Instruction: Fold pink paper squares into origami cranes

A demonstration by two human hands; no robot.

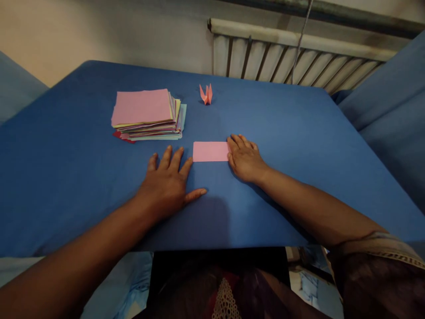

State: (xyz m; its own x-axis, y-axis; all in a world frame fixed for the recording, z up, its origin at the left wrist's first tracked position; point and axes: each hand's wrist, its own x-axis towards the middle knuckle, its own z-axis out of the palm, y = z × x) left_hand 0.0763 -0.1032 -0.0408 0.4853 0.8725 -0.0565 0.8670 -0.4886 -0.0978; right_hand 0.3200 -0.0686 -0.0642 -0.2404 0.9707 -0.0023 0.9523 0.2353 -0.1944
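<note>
A pink sheet of paper (211,151), a narrow rectangle that looks folded, lies flat on the blue-covered table. My left hand (164,184) rests palm down to its left, fingers spread, with one fingertip at or very near the paper's lower left corner. On the paper's right end lies my right hand (246,158), its fingers stretched out and its thumb by the edge; that end is partly hidden. Beyond my left hand sits a thick stack of coloured paper (142,108), pink on top. A folded pink paper crane (206,94) stands behind the sheet.
The blue tablecloth (299,128) reaches back toward a wall with a white radiator (262,57). A cord (301,35) hangs in front of the radiator. Blue curtain-like fabric (395,93) borders the table on the right. The near table edge is just before my lap.
</note>
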